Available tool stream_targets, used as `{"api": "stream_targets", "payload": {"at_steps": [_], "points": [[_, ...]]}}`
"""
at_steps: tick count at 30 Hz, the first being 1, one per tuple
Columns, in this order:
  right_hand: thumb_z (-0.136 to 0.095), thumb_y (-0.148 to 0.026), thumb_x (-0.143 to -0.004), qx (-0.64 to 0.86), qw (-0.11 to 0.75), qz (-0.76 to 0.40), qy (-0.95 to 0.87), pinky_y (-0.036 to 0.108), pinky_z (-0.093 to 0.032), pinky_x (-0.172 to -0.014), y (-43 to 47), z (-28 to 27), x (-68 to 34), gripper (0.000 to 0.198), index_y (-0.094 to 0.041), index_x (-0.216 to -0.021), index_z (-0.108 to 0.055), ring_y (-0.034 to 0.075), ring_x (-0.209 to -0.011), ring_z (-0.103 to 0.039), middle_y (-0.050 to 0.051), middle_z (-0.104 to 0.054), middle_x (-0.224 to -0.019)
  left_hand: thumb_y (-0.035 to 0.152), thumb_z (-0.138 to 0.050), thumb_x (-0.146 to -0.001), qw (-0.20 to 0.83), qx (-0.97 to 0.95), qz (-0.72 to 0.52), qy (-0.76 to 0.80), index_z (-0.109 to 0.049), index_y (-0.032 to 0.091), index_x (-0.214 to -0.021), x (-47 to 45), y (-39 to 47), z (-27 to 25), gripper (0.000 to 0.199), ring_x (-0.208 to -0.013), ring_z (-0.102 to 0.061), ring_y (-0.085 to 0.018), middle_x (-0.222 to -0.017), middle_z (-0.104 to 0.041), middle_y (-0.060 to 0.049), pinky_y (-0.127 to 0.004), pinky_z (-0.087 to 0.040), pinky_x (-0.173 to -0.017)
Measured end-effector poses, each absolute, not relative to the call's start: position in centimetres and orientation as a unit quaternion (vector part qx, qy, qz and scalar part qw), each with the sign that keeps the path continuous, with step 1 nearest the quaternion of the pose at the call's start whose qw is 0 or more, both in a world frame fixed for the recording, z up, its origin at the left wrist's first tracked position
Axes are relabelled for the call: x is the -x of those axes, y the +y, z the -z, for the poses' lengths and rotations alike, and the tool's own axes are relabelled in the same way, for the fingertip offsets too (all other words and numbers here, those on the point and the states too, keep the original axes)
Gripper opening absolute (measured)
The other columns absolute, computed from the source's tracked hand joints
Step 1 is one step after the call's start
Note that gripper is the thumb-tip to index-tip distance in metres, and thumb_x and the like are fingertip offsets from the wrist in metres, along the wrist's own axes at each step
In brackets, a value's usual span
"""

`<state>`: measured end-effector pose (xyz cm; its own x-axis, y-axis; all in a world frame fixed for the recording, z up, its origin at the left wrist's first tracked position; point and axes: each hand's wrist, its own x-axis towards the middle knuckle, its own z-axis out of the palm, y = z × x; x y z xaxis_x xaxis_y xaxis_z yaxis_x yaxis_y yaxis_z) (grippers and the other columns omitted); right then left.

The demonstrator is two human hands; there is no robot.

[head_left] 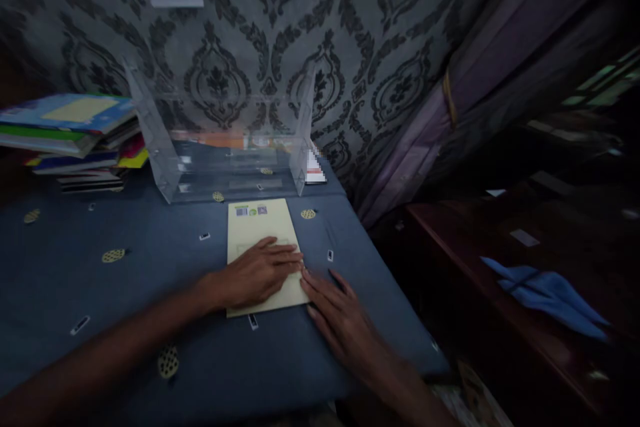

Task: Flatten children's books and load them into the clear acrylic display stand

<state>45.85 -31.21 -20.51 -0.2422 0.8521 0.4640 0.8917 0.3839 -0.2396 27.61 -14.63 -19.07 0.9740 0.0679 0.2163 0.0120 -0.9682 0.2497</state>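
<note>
Cream bklt [253, 228] under L hand [267, 270], R hand [336, 310] @ edge.

This looks like a home, with damask wallpaper [273, 30], a tied-back purple curtain [417, 147] and a pineapple-print table cover [160, 287].

The left hand [263, 273] hides part of the cream booklet [263, 225], whose top print [253, 211] is too small to read. The stacked books [65, 123] are cut off at the left edge, the right forearm [400, 380] at the bottom.
</note>
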Motion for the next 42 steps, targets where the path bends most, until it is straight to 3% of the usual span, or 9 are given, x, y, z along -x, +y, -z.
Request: {"api": "stream_targets", "payload": {"at_steps": [14, 20, 32, 37, 42], "points": [[-0.047, -0.011, -0.095, 0.510, 0.290, 0.115, -0.801, 0.040, -0.058, -0.095, -32.3, 21.0, -45.9, 0.056, -0.020, -0.150, -0.039, 0.021, -0.109, -0.070, 0.010, -0.071, -0.122, 0.020, -0.041, -0.101, 0.149, -0.982, -0.112, 0.027, -0.052, 0.017, -0.136, -26.7, -17.4, 18.2, 0.037, -0.137, -0.046, -0.019, -0.142, -0.057, -0.007, -0.042, -0.025, -0.119], [-0.047, -0.010, -0.094, 0.510, 0.322, 0.109, -0.790, 0.039, -0.060, -0.091, -32.5, 21.3, -45.6, 0.054, -0.023, -0.146, -0.046, 0.022, -0.103, -0.072, 0.009, -0.073, -0.118, 0.022, -0.038, -0.103, 0.136, -0.984, -0.116, 0.010, -0.052, 0.016, -0.136, -26.3, -17.8, 18.3, 0.036, -0.138, -0.046, -0.019, -0.143, -0.056, -0.006, -0.043, -0.024, -0.120], [-0.047, -0.008, -0.094, 0.564, 0.308, 0.051, -0.765, 0.047, -0.055, -0.098, -33.8, 20.6, -44.0, 0.054, -0.024, -0.146, -0.045, 0.023, -0.111, -0.068, 0.011, -0.071, -0.122, 0.009, -0.035, -0.098, 0.078, -0.990, -0.104, 0.048, -0.034, 0.011, -0.148, -24.0, -22.0, 19.3, 0.050, -0.144, -0.036, -0.022, -0.150, -0.047, -0.013, -0.045, -0.027, -0.119], [-0.047, -0.009, -0.095, 0.550, 0.299, 0.055, -0.778, 0.047, -0.054, -0.099, -33.8, 20.6, -44.3, 0.052, -0.022, -0.145, -0.046, 0.023, -0.111, -0.068, 0.011, -0.071, -0.123, 0.015, -0.040, -0.096, 0.033, -0.989, -0.111, 0.091, -0.035, 0.007, -0.146, -23.5, -23.4, 19.9, 0.051, -0.145, -0.033, -0.023, -0.150, -0.047, -0.015, -0.042, -0.024, -0.119], [-0.047, -0.010, -0.096, 0.550, 0.291, 0.048, -0.782, 0.047, -0.053, -0.099, -33.8, 20.9, -44.5, 0.051, -0.023, -0.145, -0.046, 0.023, -0.114, -0.067, 0.012, -0.069, -0.126, 0.010, -0.042, -0.088, 0.005, -0.988, -0.082, 0.131, -0.034, 0.001, -0.146, -21.3, -24.8, 19.6, 0.060, -0.144, -0.035, -0.029, -0.152, -0.042, -0.020, -0.045, -0.030, -0.114]]}}
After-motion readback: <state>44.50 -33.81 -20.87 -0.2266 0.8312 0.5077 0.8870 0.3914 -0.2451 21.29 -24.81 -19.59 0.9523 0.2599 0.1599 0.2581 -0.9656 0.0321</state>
